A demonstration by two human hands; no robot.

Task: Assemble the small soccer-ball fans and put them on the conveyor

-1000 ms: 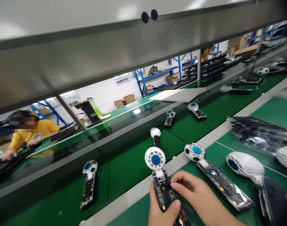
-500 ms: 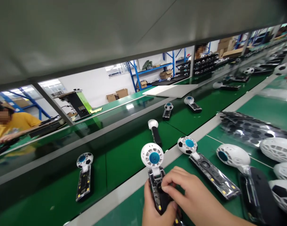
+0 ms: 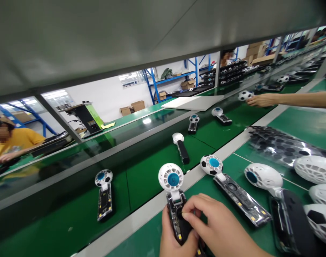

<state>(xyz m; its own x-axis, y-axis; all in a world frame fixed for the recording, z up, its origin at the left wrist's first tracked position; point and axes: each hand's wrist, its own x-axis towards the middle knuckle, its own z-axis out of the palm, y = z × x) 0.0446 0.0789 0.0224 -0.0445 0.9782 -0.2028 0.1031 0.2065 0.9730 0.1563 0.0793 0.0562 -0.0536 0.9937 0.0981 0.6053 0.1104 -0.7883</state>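
I hold a handheld fan [image 3: 173,200] with a white round head, blue hub and clear black handle upright at the bottom centre. My left hand [image 3: 176,241] is wrapped round its handle from below. My right hand [image 3: 213,225] pinches at the upper part of the handle, fingertips together on a small spot I cannot make out. A football-patterned fan unit [image 3: 232,192] lies just right of my hands on the green bench.
A green conveyor belt [image 3: 141,178] carries several fan units, such as a near one [image 3: 104,194] and a black-handled one [image 3: 180,146]. White fan shells [image 3: 312,169] and a tray of black parts [image 3: 283,146] sit right. Another person's arm [image 3: 286,99] reaches onto the belt far right; a yellow-shirted person [image 3: 8,142] works left.
The units on the belt have shifted to the right. Another person's arm has come in at the far right onto a football fan head. My hands stay on the fan.
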